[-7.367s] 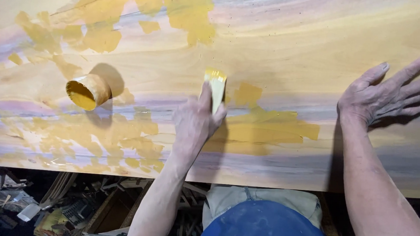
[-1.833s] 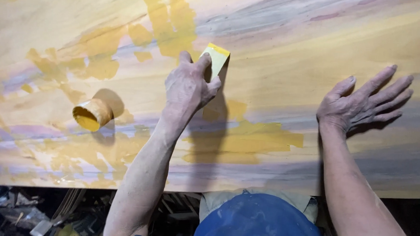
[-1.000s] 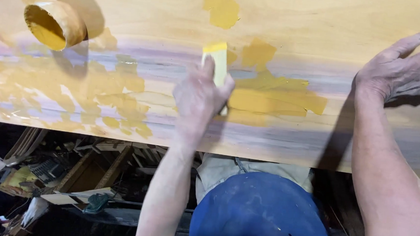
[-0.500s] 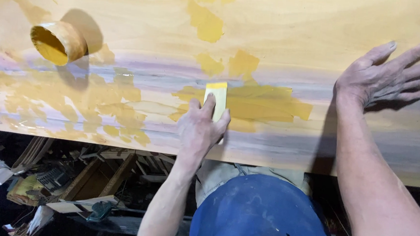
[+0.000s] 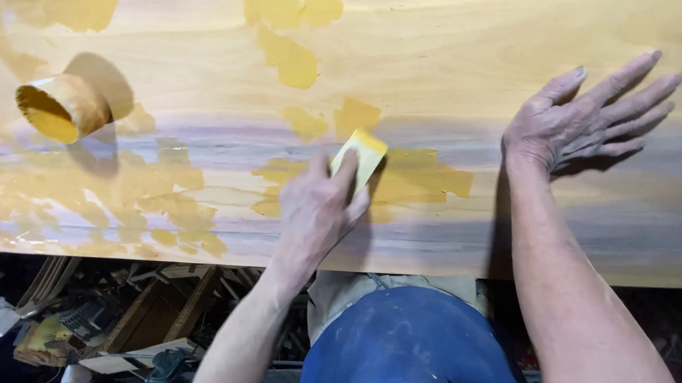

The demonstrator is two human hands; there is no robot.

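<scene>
Left hand (image 5: 318,206) closed on a small yellow spreader (image 5: 361,153), pressed to yellow filler patches (image 5: 417,176) on the wooden slab (image 5: 475,58); right hand (image 5: 586,120) flat, fingers spread, gripping nothing; round filler tub (image 5: 60,107) lying far left

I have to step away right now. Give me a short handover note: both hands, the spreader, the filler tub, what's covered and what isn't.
Left hand: fingers pressing the yellow spreader onto the wooden board, at the edge of a yellow filler patch.
Right hand: flat on the board, fingers spread, holding nothing.
Filler tub: lying on its side on the board, far left.
Done: yellow patches across the left and centre.
Left: the board's right part shows bare wood.
</scene>
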